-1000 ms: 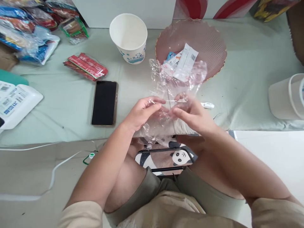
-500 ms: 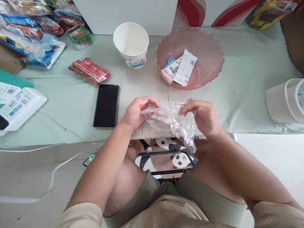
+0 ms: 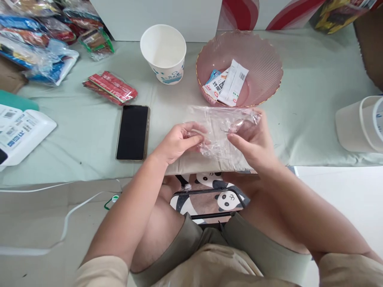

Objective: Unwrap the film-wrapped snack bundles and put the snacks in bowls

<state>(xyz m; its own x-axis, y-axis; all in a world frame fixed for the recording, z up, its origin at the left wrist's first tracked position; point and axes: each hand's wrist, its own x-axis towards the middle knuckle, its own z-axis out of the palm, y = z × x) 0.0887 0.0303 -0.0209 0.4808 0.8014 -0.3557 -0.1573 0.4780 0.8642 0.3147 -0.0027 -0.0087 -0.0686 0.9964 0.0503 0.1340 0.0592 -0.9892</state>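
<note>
A clear plastic bag (image 3: 220,135) is stretched between my hands above the table's front edge. My left hand (image 3: 182,141) pinches its left side with thumb and fingers. On the other side, my right hand (image 3: 255,139) grips the bag, the thumb in front and the fingers partly seen through the film. Just behind the bag stands a pink ribbed bowl (image 3: 263,75) with a gold rim. Several small packets (image 3: 235,83) lie inside the bowl. To the left of my left hand rests a black phone (image 3: 132,132).
A white paper cup (image 3: 170,73) stands behind the phone, with red snack packets (image 3: 112,87) to its left. Bagged snacks (image 3: 38,36) pile up at the back left. White containers (image 3: 353,125) stand at the right edge. A white box (image 3: 161,16) lines the back.
The bag has been raised and spread out flatter toward the bowl; its hanging twisted end no longer dangles below the table edge. My right hand has turned and shifted its grip.
</note>
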